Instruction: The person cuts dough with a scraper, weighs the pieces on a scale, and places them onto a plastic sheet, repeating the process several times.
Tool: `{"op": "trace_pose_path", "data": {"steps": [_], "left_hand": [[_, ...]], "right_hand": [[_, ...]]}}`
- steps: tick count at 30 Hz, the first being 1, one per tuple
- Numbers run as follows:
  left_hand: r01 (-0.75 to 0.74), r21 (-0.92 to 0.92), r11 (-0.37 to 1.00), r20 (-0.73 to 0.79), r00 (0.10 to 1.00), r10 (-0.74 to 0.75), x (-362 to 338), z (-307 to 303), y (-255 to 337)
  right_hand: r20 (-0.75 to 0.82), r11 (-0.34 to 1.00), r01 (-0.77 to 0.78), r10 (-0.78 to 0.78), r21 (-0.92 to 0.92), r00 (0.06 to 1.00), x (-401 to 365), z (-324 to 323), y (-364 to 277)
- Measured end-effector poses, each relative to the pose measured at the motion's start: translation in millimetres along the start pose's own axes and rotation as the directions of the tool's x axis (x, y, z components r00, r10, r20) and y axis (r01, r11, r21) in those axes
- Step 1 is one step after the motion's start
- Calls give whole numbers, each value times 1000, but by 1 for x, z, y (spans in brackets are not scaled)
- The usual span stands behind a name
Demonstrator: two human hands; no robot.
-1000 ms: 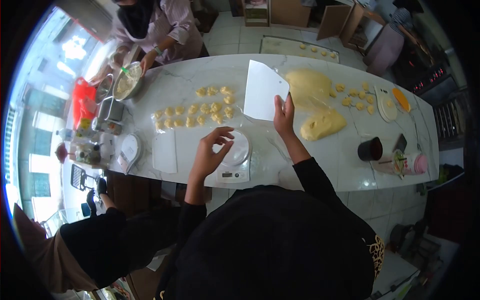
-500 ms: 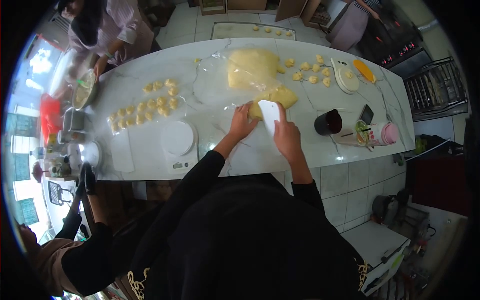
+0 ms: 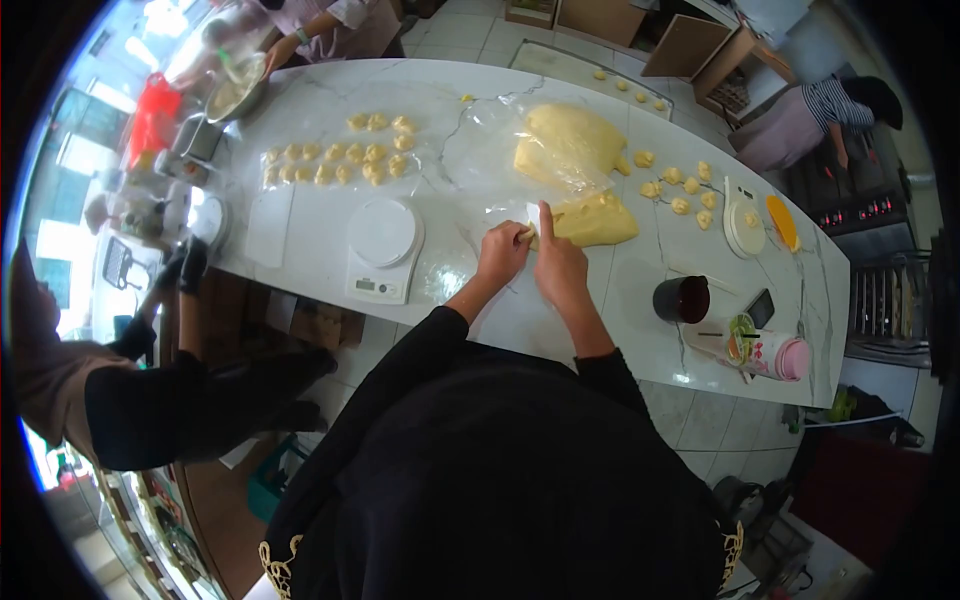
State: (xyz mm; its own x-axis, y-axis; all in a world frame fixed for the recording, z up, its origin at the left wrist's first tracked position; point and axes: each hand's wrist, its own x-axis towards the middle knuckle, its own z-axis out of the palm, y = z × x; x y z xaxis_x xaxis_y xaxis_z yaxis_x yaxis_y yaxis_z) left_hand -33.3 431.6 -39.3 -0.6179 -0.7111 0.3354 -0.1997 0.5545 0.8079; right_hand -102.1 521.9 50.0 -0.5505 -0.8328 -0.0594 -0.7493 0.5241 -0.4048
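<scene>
My right hand (image 3: 562, 270) grips a white dough scraper (image 3: 534, 214), its index finger stretched along the tool. The scraper stands at the left end of a yellow slab of dough (image 3: 600, 220). Close beside it, my left hand (image 3: 502, 254) has its fingers closed on a small piece of dough (image 3: 526, 235), mostly hidden by the fingers. Behind the slab lies a larger mass of dough (image 3: 570, 140), partly under a clear plastic sheet (image 3: 490, 150). To the left of my hands is a white digital scale (image 3: 385, 235) with a bare round plate.
Rows of small dough pieces (image 3: 352, 153) sit at the left, more pieces (image 3: 680, 206) at the right near a second scale (image 3: 745, 230). A dark cup (image 3: 680, 299), a phone (image 3: 761, 308) and a pink-lidded bottle (image 3: 793, 360) stand right. Several other people are around the table.
The view has turned, shifting the table in frame. My left hand has drawn slightly away from the slab with a small dough piece, and the scraper is now seen more edge-on.
</scene>
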Motion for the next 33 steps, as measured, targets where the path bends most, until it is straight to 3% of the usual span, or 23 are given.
{"op": "trace_pose_path", "data": {"steps": [1,3,5,6,7,9,11,13,15,19,21,22,25,27,29,31,32,33], "left_hand": [[7,7,1000,-9,1000,-7,-2,-3,2],[210,-75,975,50,977,-207,1,-6,8],[252,-177,951,24,967,-252,-1,-14,12],[286,-277,917,14,956,-294,-1,-20,13],[279,-277,919,0,957,-291,1,-28,12],[159,-486,859,-202,936,-288,3,-51,7],[116,-425,898,-322,908,-269,5,-91,-3],[173,-232,957,-450,854,-263,4,-132,-9],[210,48,977,-571,808,-146,4,-165,-7],[363,238,901,-544,818,-186,-8,-184,-26],[377,511,772,-397,901,-177,-13,-180,-42],[397,545,738,-356,907,-224,-14,-181,-47],[401,670,626,-378,909,-177,-15,-180,-23],[427,660,618,-363,901,-236,-10,-178,-11],[397,567,721,-559,829,-17,-4,-168,8],[244,469,849,-447,894,-11,-4,-152,14],[267,347,899,-202,957,-207,-6,-139,18],[322,227,919,81,934,-347,-9,-123,22]], "right_hand": [[66,1000,-8,10,-26,998,8,-6,1],[122,998,2,6,-61,993,27,-13,11],[32,995,-45,42,94,999,39,-8,30],[123,961,-115,86,253,989,38,-20,33],[119,963,-101,73,252,990,37,-10,49],[-259,842,275,-167,464,951,25,17,77],[-224,808,219,-111,546,968,1,5,77],[-180,768,157,-55,621,982,-24,-3,83],[-179,776,103,13,622,984,-35,-4,92],[-182,814,90,20,574,983,-46,-18,90],[-212,797,134,-7,589,977,-46,-23,86],[-218,793,143,-13,592,976,-47,-25,85],[-208,804,123,1,582,978,-50,-28,81],[-234,806,154,-20,571,972,-54,-30,78],[-232,804,155,-22,575,973,-59,-31,77],[-223,800,152,-23,581,975,-65,-31,77],[-196,807,115,1,579,981,-68,-32,77],[-172,813,81,24,576,985,-70,-33,78]]}}
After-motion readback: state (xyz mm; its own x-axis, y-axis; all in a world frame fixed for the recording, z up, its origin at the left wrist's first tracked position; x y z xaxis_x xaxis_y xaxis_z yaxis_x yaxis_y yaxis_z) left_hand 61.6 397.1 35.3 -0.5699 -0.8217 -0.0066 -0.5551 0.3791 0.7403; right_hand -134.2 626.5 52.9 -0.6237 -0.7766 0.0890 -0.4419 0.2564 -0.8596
